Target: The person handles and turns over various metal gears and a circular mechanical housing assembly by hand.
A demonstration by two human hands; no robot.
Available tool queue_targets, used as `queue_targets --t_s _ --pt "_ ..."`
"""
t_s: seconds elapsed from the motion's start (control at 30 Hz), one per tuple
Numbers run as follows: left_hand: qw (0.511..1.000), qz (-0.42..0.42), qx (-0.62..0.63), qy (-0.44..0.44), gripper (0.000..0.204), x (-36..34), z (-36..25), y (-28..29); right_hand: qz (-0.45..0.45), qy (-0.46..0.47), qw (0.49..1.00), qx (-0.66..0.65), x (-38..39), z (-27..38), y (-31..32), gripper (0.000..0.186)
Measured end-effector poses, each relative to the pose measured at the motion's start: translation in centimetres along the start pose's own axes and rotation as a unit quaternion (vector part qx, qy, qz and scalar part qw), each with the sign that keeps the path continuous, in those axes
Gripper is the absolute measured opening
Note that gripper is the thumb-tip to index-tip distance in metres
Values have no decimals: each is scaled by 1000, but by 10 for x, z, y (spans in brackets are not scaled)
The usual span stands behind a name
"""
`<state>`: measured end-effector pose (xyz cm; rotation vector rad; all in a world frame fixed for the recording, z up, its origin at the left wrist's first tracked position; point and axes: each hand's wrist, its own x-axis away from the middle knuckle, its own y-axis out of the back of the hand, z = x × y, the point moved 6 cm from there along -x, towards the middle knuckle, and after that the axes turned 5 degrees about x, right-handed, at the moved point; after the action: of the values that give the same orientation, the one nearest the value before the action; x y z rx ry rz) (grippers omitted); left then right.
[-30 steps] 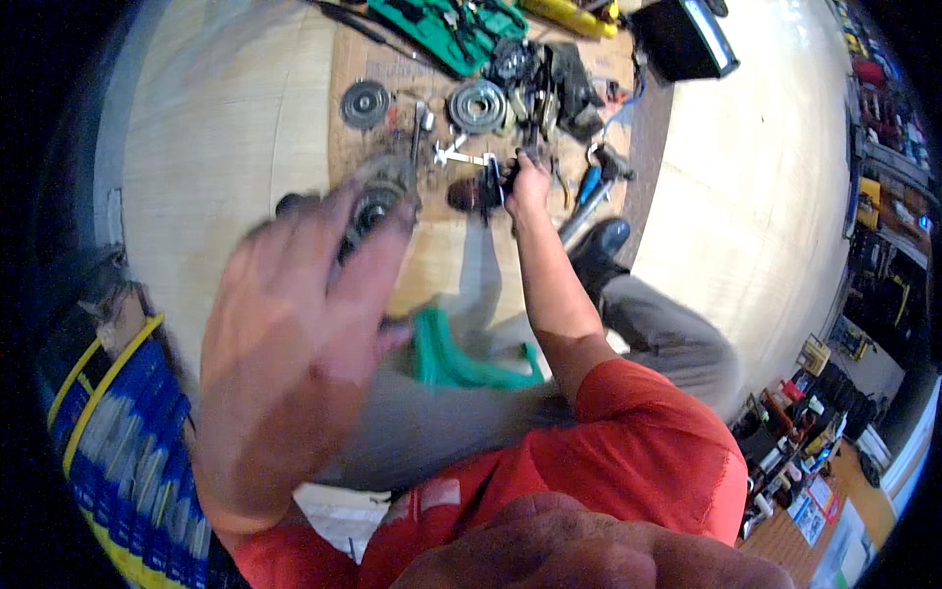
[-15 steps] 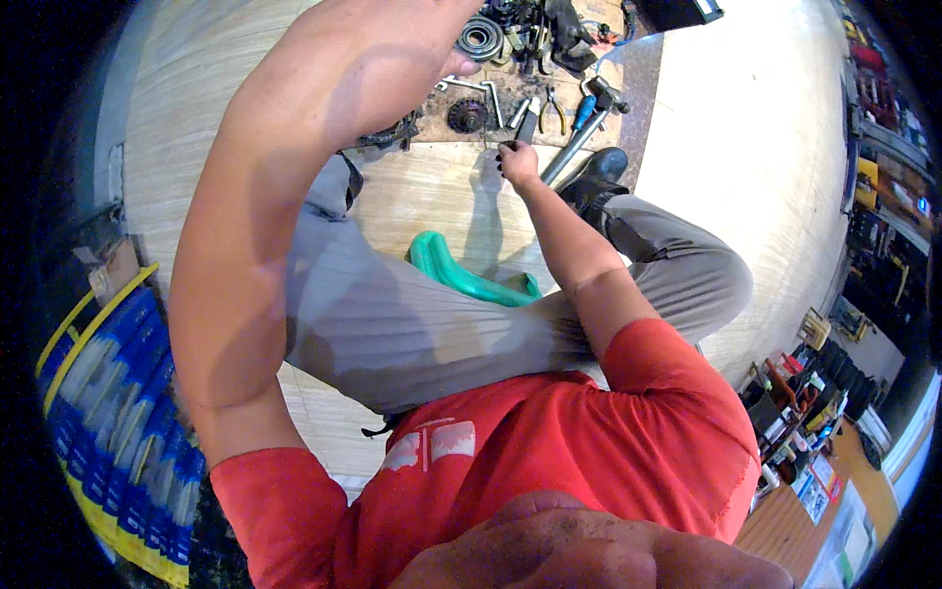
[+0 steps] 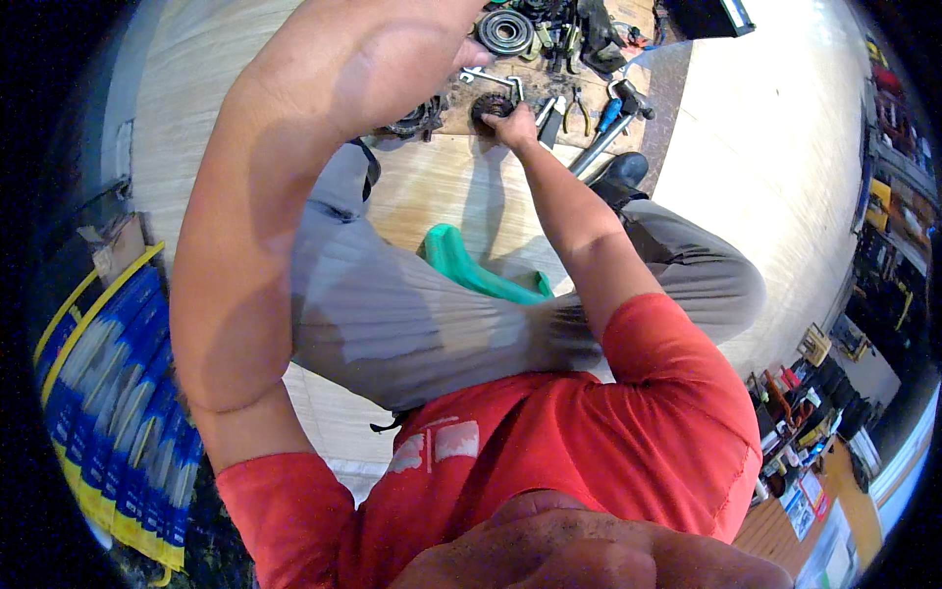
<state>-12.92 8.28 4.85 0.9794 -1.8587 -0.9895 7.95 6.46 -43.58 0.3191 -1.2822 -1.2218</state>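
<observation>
My right hand [image 3: 515, 128] is at the near edge of a dark toothed gear [image 3: 491, 104] lying on a cardboard sheet, its thumb and fingers closed on the rim. My left forearm [image 3: 285, 157] crosses high on the left. Only part of my left hand [image 3: 461, 49] shows at the top edge, and most of its fingers are out of view. Beside it lies a round metal bearing-like ring [image 3: 505, 33]. Around my right hand are an open-end wrench [image 3: 481, 75], an L-shaped hex key [image 3: 516, 88], pliers [image 3: 583, 112] and a hammer [image 3: 635, 100].
More dark, greasy parts [image 3: 417, 122] lie below my left wrist. A green curved piece [image 3: 471, 270] rests on the floor between my legs. Blue-and-yellow stacked items [image 3: 123, 412] stand at the left. A crowded tool shelf [image 3: 800, 412] is at the right.
My right hand has moved up from below the gear onto its near edge. The view has shifted slightly, so the floor things appear farther right. My left arm stays raised.
</observation>
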Motion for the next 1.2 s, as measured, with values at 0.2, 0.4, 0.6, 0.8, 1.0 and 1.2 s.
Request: queue_targets --t_s 0.2,0.4,0.6,0.8,1.0,1.2 --pt "998 2 46 -46 31 -4 3 3 7 42 999 -9 -5 10 4 74" --pt "997 43 55 -21 29 -4 8 5 20 35 999 10 0 15 13 64" --pt "999 -8 -4 -52 27 -23 -4 -10 -18 112 993 -45 27 3 61 64" --pt "999 -21 5 -34 30 -19 -15 -16 -17 113 993 28 44 -3 38 68" --pt "998 -50 14 -27 33 2 -2 -19 35 114 992 30 67 -13 -16 74" --pt "995 -82 -11 -62 34 10 12 -12 28 139 989 36 52 11 -27 82"
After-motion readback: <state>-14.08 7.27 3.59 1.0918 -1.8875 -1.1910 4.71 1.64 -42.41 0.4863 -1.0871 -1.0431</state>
